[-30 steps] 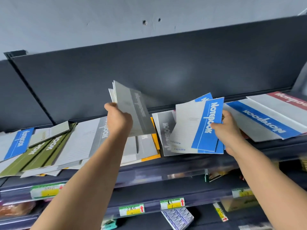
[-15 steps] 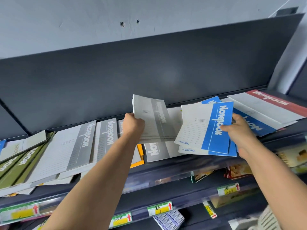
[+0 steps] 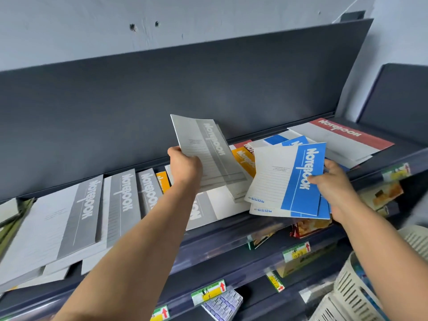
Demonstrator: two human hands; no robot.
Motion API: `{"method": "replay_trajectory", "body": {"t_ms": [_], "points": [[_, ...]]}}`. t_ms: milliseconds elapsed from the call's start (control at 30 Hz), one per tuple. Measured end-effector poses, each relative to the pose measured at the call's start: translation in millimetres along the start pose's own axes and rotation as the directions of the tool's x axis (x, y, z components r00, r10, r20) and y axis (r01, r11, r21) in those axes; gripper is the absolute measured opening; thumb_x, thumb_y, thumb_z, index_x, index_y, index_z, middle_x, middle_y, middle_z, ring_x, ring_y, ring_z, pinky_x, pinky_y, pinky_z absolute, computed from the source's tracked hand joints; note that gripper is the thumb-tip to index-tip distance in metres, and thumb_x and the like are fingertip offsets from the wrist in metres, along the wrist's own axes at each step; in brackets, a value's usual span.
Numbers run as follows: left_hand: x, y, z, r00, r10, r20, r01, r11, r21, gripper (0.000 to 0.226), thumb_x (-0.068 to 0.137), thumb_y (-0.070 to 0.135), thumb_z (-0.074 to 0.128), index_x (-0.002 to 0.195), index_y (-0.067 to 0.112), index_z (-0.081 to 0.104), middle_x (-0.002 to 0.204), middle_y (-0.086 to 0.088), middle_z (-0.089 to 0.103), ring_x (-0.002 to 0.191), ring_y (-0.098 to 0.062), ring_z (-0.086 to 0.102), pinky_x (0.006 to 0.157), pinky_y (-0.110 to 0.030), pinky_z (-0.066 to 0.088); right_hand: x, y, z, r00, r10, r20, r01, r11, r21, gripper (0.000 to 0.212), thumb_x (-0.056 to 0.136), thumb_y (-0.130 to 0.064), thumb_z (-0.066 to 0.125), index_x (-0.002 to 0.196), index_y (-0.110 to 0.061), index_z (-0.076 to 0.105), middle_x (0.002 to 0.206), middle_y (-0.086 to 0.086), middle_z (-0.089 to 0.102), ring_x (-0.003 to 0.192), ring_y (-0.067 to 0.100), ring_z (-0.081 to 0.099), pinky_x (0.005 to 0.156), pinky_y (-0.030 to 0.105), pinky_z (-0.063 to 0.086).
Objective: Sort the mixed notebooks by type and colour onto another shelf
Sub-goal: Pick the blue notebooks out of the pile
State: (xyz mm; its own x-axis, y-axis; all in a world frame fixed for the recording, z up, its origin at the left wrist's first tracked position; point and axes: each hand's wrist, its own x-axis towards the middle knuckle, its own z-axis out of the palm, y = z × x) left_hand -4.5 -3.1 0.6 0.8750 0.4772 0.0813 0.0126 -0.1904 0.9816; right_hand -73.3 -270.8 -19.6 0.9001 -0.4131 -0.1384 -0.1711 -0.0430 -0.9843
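My left hand (image 3: pixel 185 166) grips a small stack of grey notebooks (image 3: pixel 208 151), lifted above the dark shelf (image 3: pixel 231 230). My right hand (image 3: pixel 333 181) holds a few blue notebooks (image 3: pixel 291 179) by their right edge, just above the shelf. Larger grey notebooks (image 3: pixel 88 216) lie in a row at the left. An orange notebook (image 3: pixel 243 159) shows between the two held stacks. A big red notebook (image 3: pixel 342 137) and blue ones (image 3: pixel 278 140) lie at the right end.
A dark back panel (image 3: pixel 185 89) rises behind the shelf. Lower shelves carry price tags (image 3: pixel 208 293) and packaged goods (image 3: pixel 308 225). White plastic baskets (image 3: pixel 361 293) stand at the bottom right. Green notebooks (image 3: pixel 11 218) lie at the far left.
Both hands and the view have shifted right along the shelf. The grey stack in my left hand is raised higher. The orange notebook is now uncovered.
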Motion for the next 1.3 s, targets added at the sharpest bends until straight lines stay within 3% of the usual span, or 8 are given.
{"method": "replay_trajectory", "body": {"t_ms": [133, 233, 400, 600, 800, 967, 1167, 1300], "points": [[-7, -1, 22, 0.994, -0.097, 0.057, 0.099, 0.995, -0.022, 0.039, 0.083, 0.003, 0.039, 0.120, -0.003, 0.048, 0.113, -0.019, 0.060, 0.076, -0.020, 0.049, 0.049, -0.024, 0.035, -2, 0, -11, 1.000, -0.006, -0.007, 0.007, 0.999, 0.053, 0.027, 0.093, 0.003, 0.051, 0.112, -0.016, 0.052, 0.093, 0.002, 0.063, 0.077, 0.020, 0.062, 0.061, 0.031, 0.048], [-11, -3, 38, 0.987, -0.132, 0.093, 0.136, 0.990, -0.042, 0.035, 0.085, 0.004, 0.041, 0.119, 0.002, 0.048, 0.112, -0.013, 0.059, 0.088, -0.026, 0.054, 0.050, -0.025, 0.038, -2, -1, -20, 1.000, -0.003, -0.017, 0.004, 0.997, 0.076, 0.030, 0.093, 0.002, 0.051, 0.118, -0.014, 0.053, 0.097, 0.003, 0.064, 0.081, 0.024, 0.063, 0.064, 0.033, 0.050], [-16, 0, 58, 0.966, -0.209, 0.152, 0.221, 0.973, -0.062, 0.024, 0.083, 0.000, 0.047, 0.106, 0.001, 0.055, 0.089, -0.006, 0.061, 0.079, -0.026, 0.056, 0.057, -0.025, 0.044, 1, -1, -33, 1.000, 0.000, -0.028, 0.004, 0.994, 0.112, 0.036, 0.092, 0.002, 0.052, 0.123, -0.016, 0.052, 0.103, 0.006, 0.065, 0.080, 0.022, 0.064, 0.062, 0.033, 0.050], [-16, 6, 73, 0.964, -0.212, 0.161, 0.226, 0.971, -0.072, 0.032, 0.080, 0.001, 0.048, 0.112, -0.001, 0.052, 0.101, -0.011, 0.064, 0.091, -0.031, 0.062, 0.066, -0.033, 0.051, 5, 5, -46, 0.999, 0.032, -0.028, -0.029, 0.994, 0.106, 0.035, 0.093, 0.000, 0.054, 0.122, -0.019, 0.053, 0.110, 0.008, 0.065, 0.090, 0.027, 0.064, 0.072, 0.039, 0.051], [-39, 12, 74, 0.945, -0.111, 0.309, 0.134, 0.990, -0.054, 0.018, 0.084, -0.007, 0.047, 0.084, 0.010, 0.051, 0.090, -0.010, 0.059, 0.080, -0.027, 0.056, 0.070, -0.038, 0.049, 4, 10, -44, 1.000, 0.018, 0.021, -0.021, 0.982, 0.187, 0.036, 0.091, 0.003, 0.053, 0.119, -0.020, 0.055, 0.106, 0.005, 0.067, 0.087, 0.024, 0.064, 0.075, 0.041, 0.051], [-65, 30, 76, 0.925, 0.040, 0.378, -0.010, 0.997, -0.082, 0.026, 0.087, 0.000, 0.050, 0.104, 0.018, 0.042, 0.103, -0.004, 0.058, 0.090, -0.021, 0.057, 0.069, -0.034, 0.050, -12, 13, -50, 0.995, 0.003, -0.101, 0.022, 0.970, 0.242, 0.041, 0.093, 0.002, 0.053, 0.121, -0.027, 0.051, 0.098, -0.005, 0.066, 0.085, 0.019, 0.063, 0.077, 0.038, 0.051], [-112, 38, 89, 0.794, 0.144, 0.590, -0.145, 0.988, -0.046, 0.027, 0.087, -0.001, 0.050, 0.105, 0.017, 0.041, 0.093, 0.005, 0.054, 0.092, -0.018, 0.056, 0.075, -0.034, 0.047, -71, 19, -77, 0.935, -0.091, -0.343, 0.144, 0.981, 0.132, 0.040, 0.095, 0.000, 0.049, 0.123, -0.028, 0.046, 0.100, -0.010, 0.062, 0.084, 0.010, 0.062, 0.070, 0.030, 0.050], [-164, 25, 101, 0.642, 0.103, 0.760, -0.101, 0.994, -0.050, 0.027, 0.079, 0.010, 0.057, 0.103, 0.017, 0.046, 0.101, -0.004, 0.062, 0.097, -0.025, 0.062, 0.084, -0.043, 0.054, -128, 47, -103, 0.833, -0.024, -0.553, 0.095, 0.990, 0.100, 0.033, 0.097, -0.011, 0.049, 0.127, -0.026, 0.047, 0.110, -0.005, 0.063, 0.095, 0.019, 0.064, 0.089, 0.045, 0.052]]}}
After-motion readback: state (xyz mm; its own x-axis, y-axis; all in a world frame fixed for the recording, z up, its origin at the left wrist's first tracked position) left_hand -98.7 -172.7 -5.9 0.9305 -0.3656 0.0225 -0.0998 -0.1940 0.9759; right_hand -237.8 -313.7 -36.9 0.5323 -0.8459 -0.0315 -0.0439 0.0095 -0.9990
